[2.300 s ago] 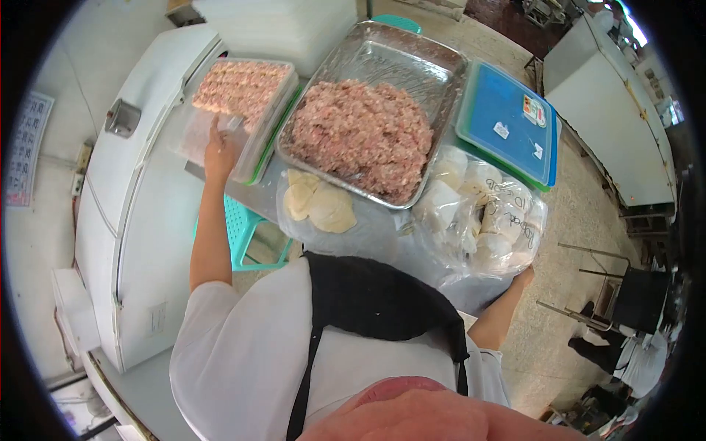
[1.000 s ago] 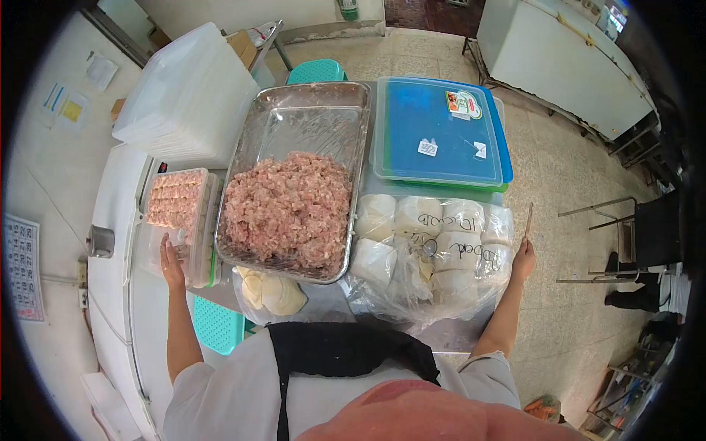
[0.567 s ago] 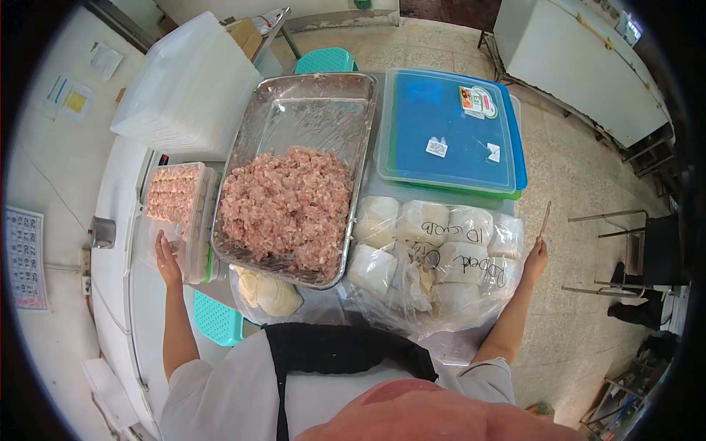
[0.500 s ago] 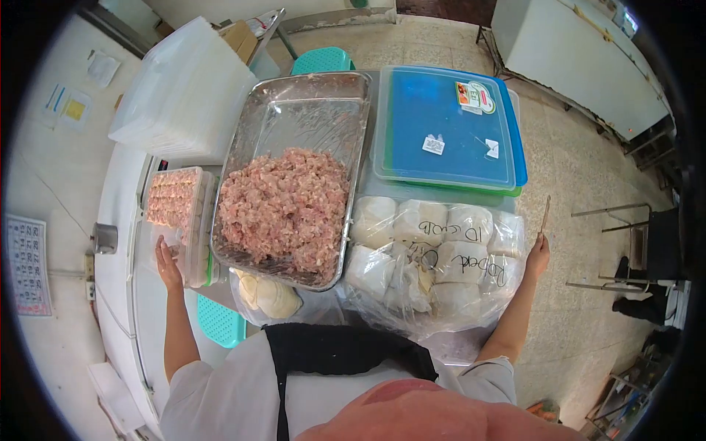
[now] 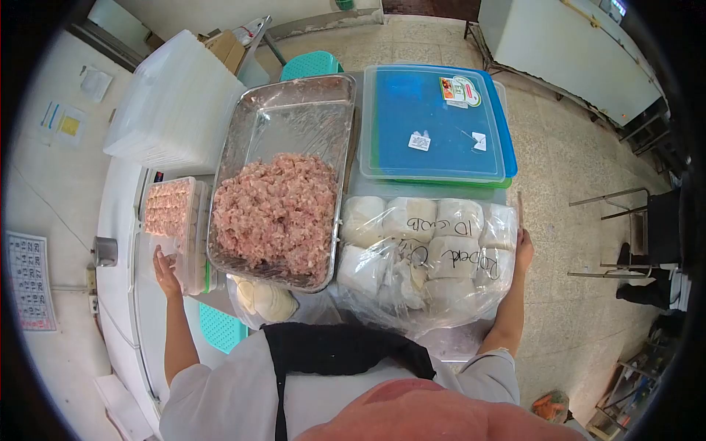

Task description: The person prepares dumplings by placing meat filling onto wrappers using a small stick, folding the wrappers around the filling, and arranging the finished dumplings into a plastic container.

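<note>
Left hand (image 5: pixel 166 272), fingers apart, sits left of frame, contact unclear; we see the meat-filled container (image 5: pixel 195 220) just above and beside it, long axis up-down, left hand nearer. Our right hand (image 5: pixel 524 251), right of frame, grips a thin stick (image 5: pixel 519 212).

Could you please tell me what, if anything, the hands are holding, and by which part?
The right hand holds a thin stick by its near end. The left hand is open at the tub and seems empty.
</note>
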Demonstrator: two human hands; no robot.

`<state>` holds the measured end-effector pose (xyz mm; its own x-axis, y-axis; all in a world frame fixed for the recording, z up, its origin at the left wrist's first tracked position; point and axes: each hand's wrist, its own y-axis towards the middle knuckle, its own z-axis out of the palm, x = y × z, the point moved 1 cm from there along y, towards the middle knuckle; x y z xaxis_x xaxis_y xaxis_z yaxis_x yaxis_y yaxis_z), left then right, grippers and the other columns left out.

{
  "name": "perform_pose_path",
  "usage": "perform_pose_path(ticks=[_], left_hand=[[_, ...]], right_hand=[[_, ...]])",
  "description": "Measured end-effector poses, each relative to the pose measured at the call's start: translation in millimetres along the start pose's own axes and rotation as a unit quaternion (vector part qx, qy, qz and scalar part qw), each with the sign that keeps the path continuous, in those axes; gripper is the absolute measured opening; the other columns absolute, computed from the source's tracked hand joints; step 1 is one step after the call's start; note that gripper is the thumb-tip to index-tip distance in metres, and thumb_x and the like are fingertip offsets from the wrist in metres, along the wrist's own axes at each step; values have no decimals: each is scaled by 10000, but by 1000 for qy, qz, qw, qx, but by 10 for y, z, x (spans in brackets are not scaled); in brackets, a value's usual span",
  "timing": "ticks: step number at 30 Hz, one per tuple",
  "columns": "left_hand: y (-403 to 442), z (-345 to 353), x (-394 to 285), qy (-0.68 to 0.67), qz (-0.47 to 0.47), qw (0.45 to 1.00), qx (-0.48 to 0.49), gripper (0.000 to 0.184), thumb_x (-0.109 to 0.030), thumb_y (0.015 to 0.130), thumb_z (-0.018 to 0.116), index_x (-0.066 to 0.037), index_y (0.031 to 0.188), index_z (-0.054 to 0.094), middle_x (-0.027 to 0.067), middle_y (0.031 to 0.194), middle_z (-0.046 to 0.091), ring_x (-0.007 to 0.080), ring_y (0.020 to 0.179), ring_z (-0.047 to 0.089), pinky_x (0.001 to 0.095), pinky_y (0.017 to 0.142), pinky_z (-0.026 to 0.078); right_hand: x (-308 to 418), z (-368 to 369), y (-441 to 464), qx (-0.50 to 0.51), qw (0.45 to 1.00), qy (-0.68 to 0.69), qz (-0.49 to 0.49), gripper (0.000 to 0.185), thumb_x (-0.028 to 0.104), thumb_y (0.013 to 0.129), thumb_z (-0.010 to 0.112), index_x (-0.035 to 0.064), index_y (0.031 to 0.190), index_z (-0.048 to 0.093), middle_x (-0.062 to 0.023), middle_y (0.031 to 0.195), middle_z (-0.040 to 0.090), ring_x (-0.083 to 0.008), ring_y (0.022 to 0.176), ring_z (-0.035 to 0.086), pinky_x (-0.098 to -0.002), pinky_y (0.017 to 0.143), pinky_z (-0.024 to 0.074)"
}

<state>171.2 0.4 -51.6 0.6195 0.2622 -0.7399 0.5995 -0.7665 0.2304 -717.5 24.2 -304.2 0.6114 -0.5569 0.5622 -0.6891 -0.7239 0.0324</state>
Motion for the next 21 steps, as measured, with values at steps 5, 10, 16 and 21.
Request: perform_pose_path(ticks=[5,10,16,21], left_hand=[[-20,-15,0,-32,-2,999,-12,540,-490,972,370,-140,1371,471,69,972,609,174,854,557,334,754,437],[-48,-16,-6,-59,13,998,-16,551,-484,976,370,-126,1387,446,80,1056,593,186,917,556,348,798,439],[-64,-16,-20,-38,6,999,-8,572,-495,975,374,-108,1393,427,123,1261,548,248,1072,561,364,890,438],[-63,41,1,-28,46,998,-7,537,-466,978,379,-127,1394,415,170,1302,525,296,1167,543,380,962,415]], right_hand=[[-72,-234,-102,-116,988,27,95,370,354,952,462,90,1127,654,-189,1006,671,-373,928,636,-427,780,486],[-4,-399,-252,-141,983,59,98,372,309,956,460,37,1130,644,-194,1028,668,-380,933,632,-438,764,484],[-236,-567,-433,-226,923,229,209,365,282,949,431,47,1081,678,-91,687,622,-201,532,541,-355,501,427],[75,-738,-827,-258,873,329,251,357,292,918,446,71,1068,683,0,509,414,-106,393,360,-289,355,282]])
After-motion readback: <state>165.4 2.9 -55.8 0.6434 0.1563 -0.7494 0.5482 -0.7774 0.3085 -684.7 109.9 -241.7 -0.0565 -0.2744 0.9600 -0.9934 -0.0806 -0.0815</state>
